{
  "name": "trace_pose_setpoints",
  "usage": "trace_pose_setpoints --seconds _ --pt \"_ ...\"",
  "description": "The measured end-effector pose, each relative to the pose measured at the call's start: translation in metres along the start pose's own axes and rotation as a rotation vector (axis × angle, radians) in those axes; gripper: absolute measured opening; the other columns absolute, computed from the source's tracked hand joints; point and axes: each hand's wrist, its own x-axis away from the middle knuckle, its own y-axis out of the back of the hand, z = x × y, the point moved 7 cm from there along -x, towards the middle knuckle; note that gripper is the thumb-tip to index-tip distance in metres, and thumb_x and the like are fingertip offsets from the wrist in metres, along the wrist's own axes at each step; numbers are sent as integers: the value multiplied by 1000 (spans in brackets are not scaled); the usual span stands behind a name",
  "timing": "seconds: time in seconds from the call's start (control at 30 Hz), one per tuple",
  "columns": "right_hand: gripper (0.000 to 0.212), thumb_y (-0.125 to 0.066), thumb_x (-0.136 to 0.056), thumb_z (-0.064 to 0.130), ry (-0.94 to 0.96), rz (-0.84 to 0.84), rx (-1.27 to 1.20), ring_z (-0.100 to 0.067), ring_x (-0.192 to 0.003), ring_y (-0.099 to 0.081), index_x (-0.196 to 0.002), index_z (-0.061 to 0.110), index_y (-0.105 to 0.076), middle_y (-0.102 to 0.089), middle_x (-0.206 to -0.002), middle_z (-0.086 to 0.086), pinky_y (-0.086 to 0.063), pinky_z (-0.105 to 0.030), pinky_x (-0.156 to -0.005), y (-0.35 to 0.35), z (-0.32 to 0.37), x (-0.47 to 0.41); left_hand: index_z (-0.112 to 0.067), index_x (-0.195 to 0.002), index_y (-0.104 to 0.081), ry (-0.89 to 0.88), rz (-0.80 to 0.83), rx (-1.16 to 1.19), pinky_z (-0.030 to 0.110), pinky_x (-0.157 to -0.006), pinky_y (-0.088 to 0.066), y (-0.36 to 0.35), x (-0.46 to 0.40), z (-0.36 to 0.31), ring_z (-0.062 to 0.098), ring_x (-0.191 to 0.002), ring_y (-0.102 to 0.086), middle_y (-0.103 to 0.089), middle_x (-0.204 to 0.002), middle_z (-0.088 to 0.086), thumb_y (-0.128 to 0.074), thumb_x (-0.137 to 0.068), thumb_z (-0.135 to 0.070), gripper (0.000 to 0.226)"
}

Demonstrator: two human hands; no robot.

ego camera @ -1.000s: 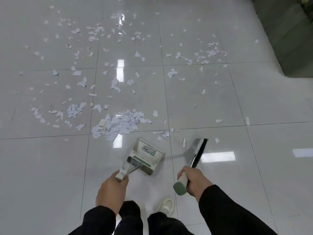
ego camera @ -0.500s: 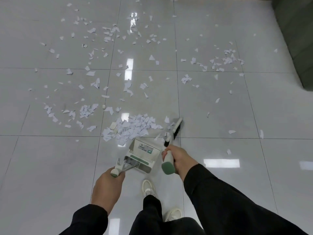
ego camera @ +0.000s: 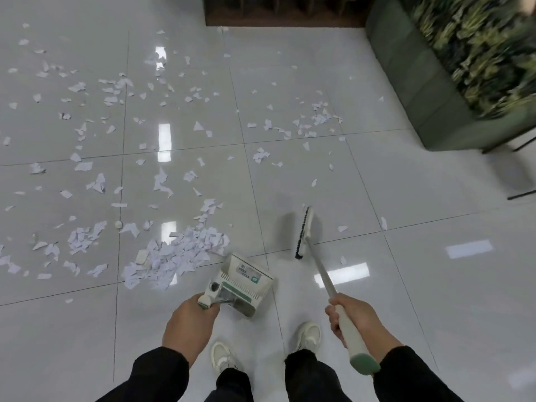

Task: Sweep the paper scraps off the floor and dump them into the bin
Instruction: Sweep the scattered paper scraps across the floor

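White paper scraps litter the glossy tiled floor, with a dense pile (ego camera: 177, 253) just left of the dustpan. My left hand (ego camera: 188, 329) grips the handle of the white and green dustpan (ego camera: 246, 281), which sits low over the floor beside the pile. My right hand (ego camera: 356, 323) grips the white broom handle with its green end cap. The broom head (ego camera: 303, 235) with black bristles rests on the floor to the right of the pile, apart from it. Two loose scraps (ego camera: 342, 228) lie right of the broom head. No bin is in view.
A green upholstered bench (ego camera: 420, 91) with leafy plants above stands at the upper right. A dark wooden cabinet base (ego camera: 284, 13) runs along the top. My white shoes (ego camera: 309, 336) stand below the dustpan. More scraps (ego camera: 319, 120) spread across the far tiles.
The broom head has swung from beside the pile out to the right. The dustpan stays by the pile. The view has shifted, bringing the bench and cabinet into sight.
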Motion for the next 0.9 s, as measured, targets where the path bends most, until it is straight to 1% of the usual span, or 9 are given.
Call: trace_pose_setpoints --seconds 0.03,0.1,0.23,0.3,0.33,0.4,0.57,0.73,0.9 --pt "3 -53 -94 0 11 -35 22 -17 -34 -41 -92 -1 -54 -50 -56 -12 -41 -21 -34 7 0 -5 -18 -81 -65 0 2 -1 33 -65 -48 3 -1 -2 26 -75 -64 -68 -73 5 -61 -95 -33 21" --pt "6 -54 -94 1 42 -118 -15 -17 -37 -43 -95 -4 -56 -52 -56 -12 -43 -22 -36 65 21 -14 -20 -81 -65 -63 43 -62 32 -66 -49 -32 -7 -43 24 -75 -64 -69 -74 3 -59 -96 -35 21" --pt "6 -54 -94 3 47 -222 -101 -19 -41 -47 -98 -1 -56 -54 -62 -14 -46 -23 -38 131 41 -31 -25 -80 -60 -97 46 -146 30 -59 -44 -56 -13 -89 18 -70 -61 -66 -72 -2 -55 -98 -39 24" --pt "7 -52 -96 3 28 -234 -123 -18 -39 -48 -101 -1 -55 -53 -66 -15 -46 -22 -37 170 70 -52 -26 -81 -60 -103 36 -177 30 -59 -43 -88 -25 -130 17 -69 -60 -66 -73 -2 -55 -99 -38 22" --pt "7 -51 -97 3 20 -244 -162 -17 -38 -49 -103 -1 -54 -53 -69 -15 -47 -22 -37 166 67 -56 -26 -82 -59 -91 34 -184 30 -58 -43 -82 -22 -131 17 -69 -59 -66 -73 -2 -55 -99 -37 22" --pt "8 -50 -98 0 -23 -188 -202 -17 -38 -50 -106 1 -51 -50 -75 -15 -49 -22 -39 182 100 -84 -25 -80 -59 -72 17 -184 31 -60 -44 -114 -36 -168 18 -69 -59 -65 -72 -1 -55 -99 -35 22" --pt "13 -48 -92 -4 -156 -26 -185 -20 -48 -48 -99 7 -49 -49 -70 -11 -46 -24 -45 134 141 -120 -26 -82 -60 9 -26 -157 33 -62 -46 -138 -34 -208 20 -68 -60 -66 -70 1 -56 -98 -34 19" --pt "12 -45 -92 -5 -165 73 -144 -19 -49 -48 -97 2 -53 -50 -69 -11 -46 -27 -49 60 196 -137 -28 -84 -60 51 -43 -127 34 -63 -47 -156 -32 -233 21 -68 -62 -66 -69 1 -55 -99 -33 16" --pt "5 -50 -94 -1 -131 92 -31 -17 -43 -45 -96 0 -54 -51 -68 -12 -43 -20 -39 57 267 -154 -28 -83 -61 62 -86 -121 32 -58 -43 -163 -46 -264 21 -64 -60 -65 -65 1 -57 -98 -32 16"
